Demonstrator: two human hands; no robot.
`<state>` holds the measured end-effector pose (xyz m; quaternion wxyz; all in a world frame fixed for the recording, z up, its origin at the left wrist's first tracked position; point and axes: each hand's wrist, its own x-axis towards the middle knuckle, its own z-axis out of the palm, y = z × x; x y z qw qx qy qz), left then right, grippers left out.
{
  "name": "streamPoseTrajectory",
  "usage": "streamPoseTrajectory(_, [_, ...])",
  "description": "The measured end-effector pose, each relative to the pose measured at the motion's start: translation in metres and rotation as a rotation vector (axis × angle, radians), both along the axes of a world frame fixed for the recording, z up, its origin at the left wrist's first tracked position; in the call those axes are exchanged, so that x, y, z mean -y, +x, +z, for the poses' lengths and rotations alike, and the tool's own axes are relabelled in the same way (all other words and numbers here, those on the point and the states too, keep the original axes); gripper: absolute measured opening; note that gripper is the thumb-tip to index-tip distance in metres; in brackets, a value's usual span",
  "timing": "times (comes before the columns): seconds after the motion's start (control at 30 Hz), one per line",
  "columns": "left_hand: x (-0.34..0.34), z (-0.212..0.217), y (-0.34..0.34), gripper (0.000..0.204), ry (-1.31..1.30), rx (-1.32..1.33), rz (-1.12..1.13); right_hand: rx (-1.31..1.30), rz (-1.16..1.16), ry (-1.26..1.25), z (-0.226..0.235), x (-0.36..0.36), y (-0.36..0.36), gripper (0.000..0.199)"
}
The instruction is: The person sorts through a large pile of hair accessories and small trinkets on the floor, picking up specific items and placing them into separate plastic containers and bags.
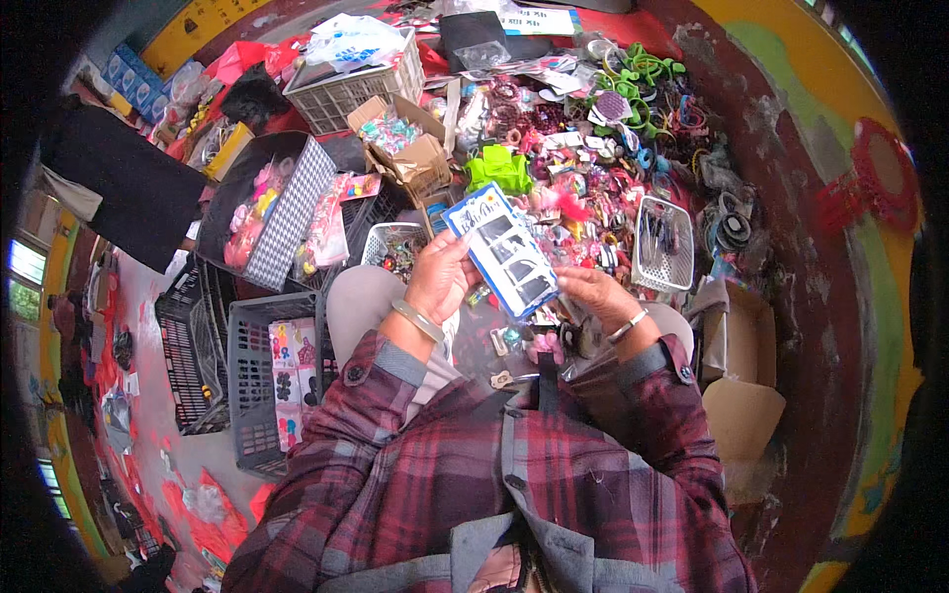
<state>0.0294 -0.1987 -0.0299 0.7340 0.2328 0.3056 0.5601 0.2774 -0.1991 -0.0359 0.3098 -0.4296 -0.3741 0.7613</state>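
A white card with a blue border (501, 247) is tilted in front of me, above my lap. Several black items, too small to name, sit in rows on its face. My left hand (440, 275) pinches the card's left edge, thumb on the front. At the lower right edge, the fingers of my right hand (600, 296) close on the card too. Just beyond it lies a bright green item (500, 169), perhaps cloth or plastic. Small hair accessories (583, 188) are heaped behind the card. Some small pieces (506, 339) lie between my knees.
A white basket (662, 284) stands right of the heap, an open cardboard box (743, 331) beside my right knee. On the left are a dark grey crate (242, 395), a houndstooth-sided box (289, 212) and a small carton (420, 176). A pale crate (341, 104) stands at the back.
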Motion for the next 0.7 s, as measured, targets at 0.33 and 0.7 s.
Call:
streamPoseTrajectory(0.33, [0.016,0.007,0.017,0.020,0.010,0.074,-0.028,-0.029,-0.098,0.073,-0.008,0.035,-0.018,0.006])
streamPoseTrajectory(0.7, [0.013,-0.006,0.034,0.013,-0.038,-0.121,-0.109,-0.126,-0.190,0.035,-0.027,0.032,-0.008,0.004])
